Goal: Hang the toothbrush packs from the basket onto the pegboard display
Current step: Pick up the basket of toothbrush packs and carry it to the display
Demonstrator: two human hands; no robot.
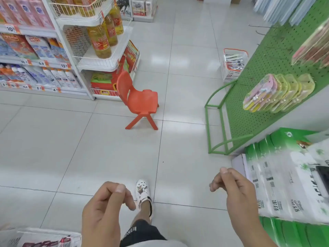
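Head view: left hand (105, 209) & right hand (235, 189) hang low over the tile floor, fingers loosely curled, holding nothing. Basket (231, 75) w/ toothbrush packs (233, 63) sits on floor far ahead, just beside green pegboard (263, 72). Orange chair (138, 100) mid-aisle.
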